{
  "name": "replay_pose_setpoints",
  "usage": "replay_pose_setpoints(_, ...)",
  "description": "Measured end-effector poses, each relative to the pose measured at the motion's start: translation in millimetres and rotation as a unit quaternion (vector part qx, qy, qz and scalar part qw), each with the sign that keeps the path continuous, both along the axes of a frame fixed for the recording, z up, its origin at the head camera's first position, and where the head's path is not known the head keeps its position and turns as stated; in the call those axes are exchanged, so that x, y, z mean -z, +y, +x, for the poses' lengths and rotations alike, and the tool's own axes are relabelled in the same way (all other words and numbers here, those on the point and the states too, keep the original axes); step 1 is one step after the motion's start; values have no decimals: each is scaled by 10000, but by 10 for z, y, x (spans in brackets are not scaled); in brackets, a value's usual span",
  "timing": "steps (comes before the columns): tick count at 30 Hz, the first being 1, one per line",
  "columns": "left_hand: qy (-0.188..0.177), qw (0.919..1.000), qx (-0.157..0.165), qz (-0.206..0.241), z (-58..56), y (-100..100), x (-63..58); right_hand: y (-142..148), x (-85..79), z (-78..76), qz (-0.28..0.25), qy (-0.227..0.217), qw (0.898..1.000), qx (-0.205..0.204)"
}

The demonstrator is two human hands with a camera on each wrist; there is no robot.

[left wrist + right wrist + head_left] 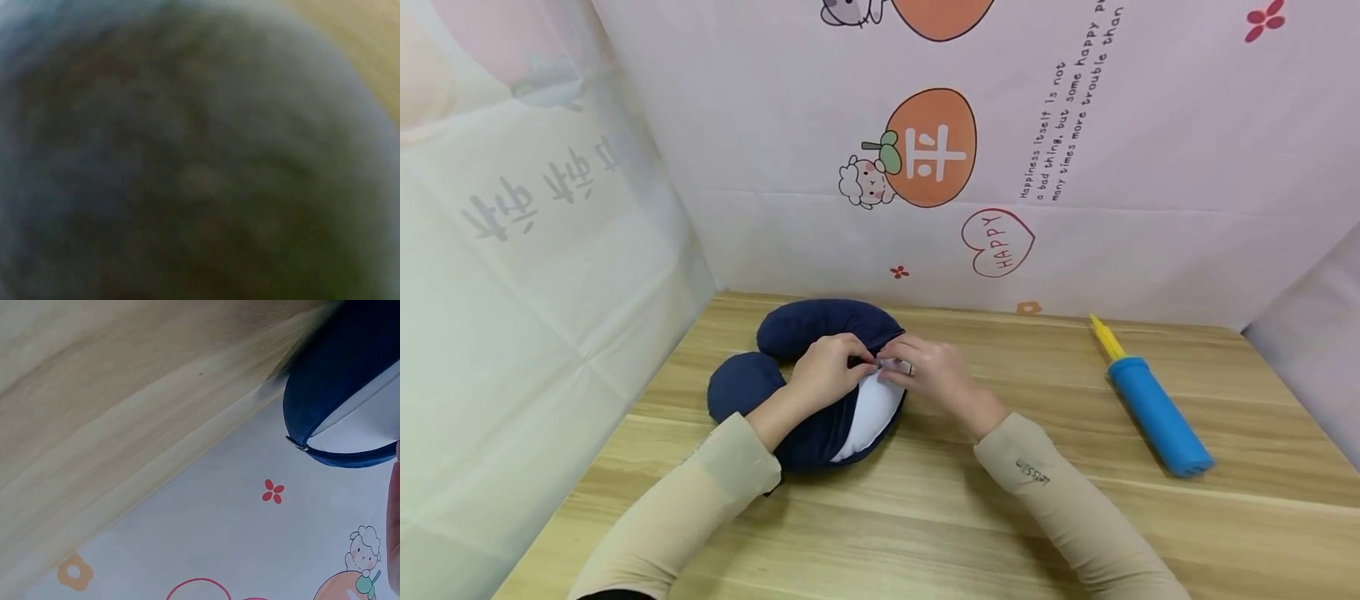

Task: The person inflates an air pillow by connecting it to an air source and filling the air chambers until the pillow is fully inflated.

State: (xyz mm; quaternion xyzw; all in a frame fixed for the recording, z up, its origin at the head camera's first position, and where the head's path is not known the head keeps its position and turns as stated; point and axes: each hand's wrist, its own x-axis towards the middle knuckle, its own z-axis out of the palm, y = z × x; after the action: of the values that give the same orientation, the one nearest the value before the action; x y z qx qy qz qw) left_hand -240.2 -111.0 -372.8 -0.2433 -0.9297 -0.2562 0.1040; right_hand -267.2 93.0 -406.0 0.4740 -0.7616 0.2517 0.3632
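A navy U-shaped neck pillow (816, 321) lies on the table, its cover unzipped along the outer curve so that a white inner (872, 412) shows. My left hand (827, 367) reaches across the navy cover and pinches a small part at the top of the white inner with thumb and fingertips. From the other side, my right hand (936, 371) pinches at the same spot, fingertips meeting the left ones. Fingers mostly hide that part, and I cannot tell what it is. In the right wrist view a zipper pull (299, 444) hangs at the cover's edge. Dark blur fills the left wrist view.
A blue hand pump (1157, 417) with a yellow nozzle (1107, 337) lies to the right on the wood-grain table (925, 533). A printed white sheet (790, 167) stands behind the table and along its sides.
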Motion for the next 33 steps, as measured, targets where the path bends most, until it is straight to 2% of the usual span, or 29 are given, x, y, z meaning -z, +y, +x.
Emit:
replay_pose_setpoints(6,-153,9999,-57,34,-10,-3,-11,13,-19,-7,102,-211,9996,-147)
replay_pose_setpoints(15,-356,9989,145,284,-41,-20,4,-22,-49,13,44,-521,9982,-301)
replay_pose_setpoints(20,-428,9975,295,471,-38,-21,31,-58,-14,14,-102,-403,9986,-328)
replay_pose_setpoints(24,-397,9977,290,466,-23,-11,41,-84,15,19,-166,-263,9989,-355)
replay_pose_setpoints(33,-186,9988,239,387,-6,8,-20,-103,-26,23,-88,-162,9993,-317)
